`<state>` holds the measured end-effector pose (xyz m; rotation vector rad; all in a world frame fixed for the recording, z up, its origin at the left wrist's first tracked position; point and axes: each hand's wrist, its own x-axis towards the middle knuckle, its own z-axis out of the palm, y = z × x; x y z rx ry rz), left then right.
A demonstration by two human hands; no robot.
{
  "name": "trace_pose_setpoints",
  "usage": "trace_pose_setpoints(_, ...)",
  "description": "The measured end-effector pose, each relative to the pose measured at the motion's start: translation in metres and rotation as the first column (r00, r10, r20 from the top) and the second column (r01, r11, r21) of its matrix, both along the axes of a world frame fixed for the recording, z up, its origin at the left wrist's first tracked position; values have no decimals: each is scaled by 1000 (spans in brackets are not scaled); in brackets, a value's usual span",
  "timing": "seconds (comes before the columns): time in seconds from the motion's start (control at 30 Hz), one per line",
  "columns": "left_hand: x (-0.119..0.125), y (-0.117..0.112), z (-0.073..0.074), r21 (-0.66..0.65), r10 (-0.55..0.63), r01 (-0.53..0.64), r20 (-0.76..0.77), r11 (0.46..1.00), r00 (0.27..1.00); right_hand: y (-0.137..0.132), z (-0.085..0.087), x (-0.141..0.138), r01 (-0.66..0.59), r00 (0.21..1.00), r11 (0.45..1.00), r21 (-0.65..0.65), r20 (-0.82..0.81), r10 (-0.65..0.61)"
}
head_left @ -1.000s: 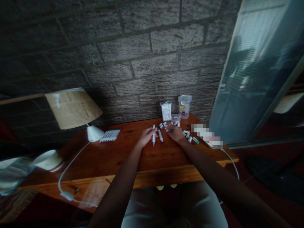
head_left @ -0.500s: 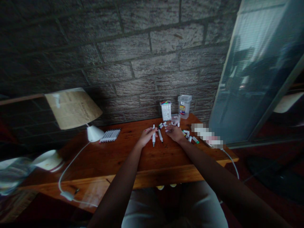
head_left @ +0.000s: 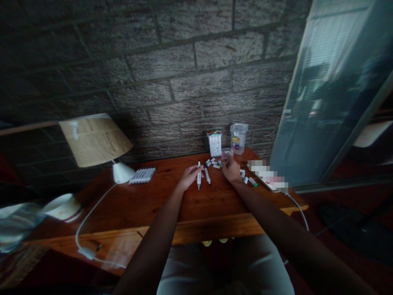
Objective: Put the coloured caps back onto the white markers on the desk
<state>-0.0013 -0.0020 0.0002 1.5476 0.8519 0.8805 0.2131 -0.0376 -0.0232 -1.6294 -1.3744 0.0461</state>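
Pinching a slim white marker (head_left: 199, 181), the left hand (head_left: 188, 179) overhangs glossy wood (head_left: 144, 203).

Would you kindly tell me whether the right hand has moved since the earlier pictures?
Yes: the right hand has shifted to the right, farther from the upright box of markers.

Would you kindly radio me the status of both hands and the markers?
Left hand holding white marker. Second marker lying on table between the hands. Right hand among loose caps, grip unclear.
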Motion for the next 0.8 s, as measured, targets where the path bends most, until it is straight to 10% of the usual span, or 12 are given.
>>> trace_pose_setpoints(0.2,0,0,0,-8,4,-5,-10,1000,1000,-4,7,-4,102,994,992,70,-40,-99)
trace_pose_setpoints(0.47,1,0,0,-1,9,-9,-5,1000,1000,-5,1,-9,-184,983,983,-3,2,184)
trace_pose_setpoints(0.8,1,-2,1,-1,29,-29,-15,1000,999,-5,0,-10,-243,970,968,-61,-36,242)
